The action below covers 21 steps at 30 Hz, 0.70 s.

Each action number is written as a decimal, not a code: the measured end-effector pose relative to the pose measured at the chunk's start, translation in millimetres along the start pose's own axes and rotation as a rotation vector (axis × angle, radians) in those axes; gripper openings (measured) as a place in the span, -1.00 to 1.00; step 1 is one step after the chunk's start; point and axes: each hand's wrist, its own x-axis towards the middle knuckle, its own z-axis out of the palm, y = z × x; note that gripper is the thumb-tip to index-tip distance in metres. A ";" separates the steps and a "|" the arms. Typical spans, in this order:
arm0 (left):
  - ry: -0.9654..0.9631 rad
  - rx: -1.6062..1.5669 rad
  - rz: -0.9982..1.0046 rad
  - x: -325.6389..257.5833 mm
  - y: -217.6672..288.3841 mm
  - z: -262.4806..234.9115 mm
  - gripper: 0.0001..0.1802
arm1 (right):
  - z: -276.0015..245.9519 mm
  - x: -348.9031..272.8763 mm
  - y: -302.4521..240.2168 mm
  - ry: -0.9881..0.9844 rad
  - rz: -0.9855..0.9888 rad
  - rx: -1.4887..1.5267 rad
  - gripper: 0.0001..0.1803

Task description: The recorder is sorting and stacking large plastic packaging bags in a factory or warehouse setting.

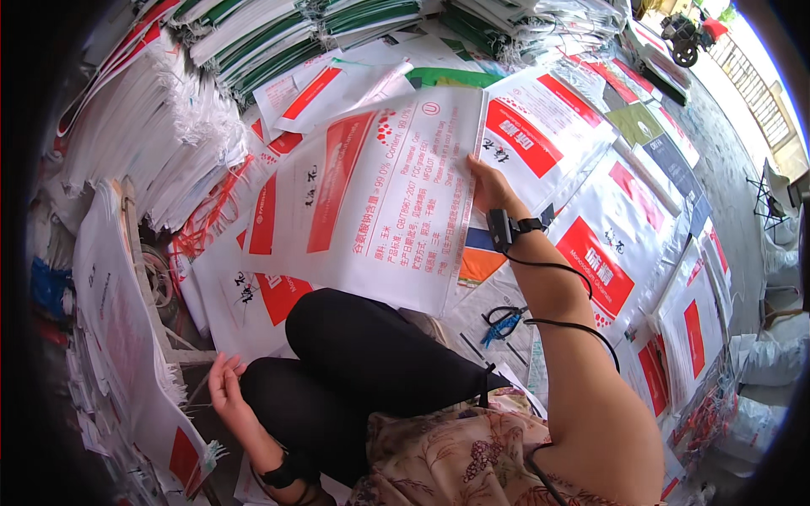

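My right hand (485,185) grips the right edge of a large white woven sack (422,211) printed in red, with the thumb on its face. The sack is held up tilted above my knees, and its far left part slopes away. Beside my left knee, my left hand (228,386) is empty, its fingers loosely curled and apart. Close to it stands a wooden frame (135,244) with a folded white sack (114,295) draped over its left side. Scissors (506,320) with blue wrapping on them lie on the sacks below my right wrist.
Flat sacks with red panels (591,261) cover the floor ahead and to the right. A tall stack of white sacks (160,126) rises at left; green-edged stacks (253,42) stand behind. A scooter (688,38) and a railing (755,80) are at far right.
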 end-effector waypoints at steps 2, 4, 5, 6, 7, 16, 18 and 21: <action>0.001 -0.006 -0.004 1.1 -3.8 -4.7 -0.64 | -10.6 -12.5 7.0 0.050 0.062 0.006 -0.43; 0.002 0.007 -0.002 1.1 -5.8 -5.9 -0.64 | -17.8 -20.1 11.9 0.070 0.080 -0.013 -0.39; 0.009 0.014 0.007 1.4 -5.9 -5.6 -0.63 | -20.8 -23.9 13.2 0.081 0.092 -0.037 -0.34; 0.000 0.018 0.004 1.6 -5.4 -5.7 -0.63 | -23.1 -27.5 15.1 0.090 0.095 -0.033 -0.34; 0.001 0.023 -0.006 1.8 -4.7 -5.8 -0.62 | -21.6 -31.1 15.7 0.102 0.093 -0.020 -0.29; -0.003 0.029 -0.054 6.5 -3.3 -4.8 -0.60 | -55.7 -29.2 22.9 0.123 0.172 0.097 -0.11; -0.002 0.028 -0.052 6.7 -4.3 -6.4 -0.60 | -58.5 -28.6 24.7 0.133 0.178 0.142 -0.12; -0.017 0.015 -0.049 7.6 -8.0 -11.0 -0.60 | -55.9 -31.5 24.4 0.093 0.175 0.172 -0.25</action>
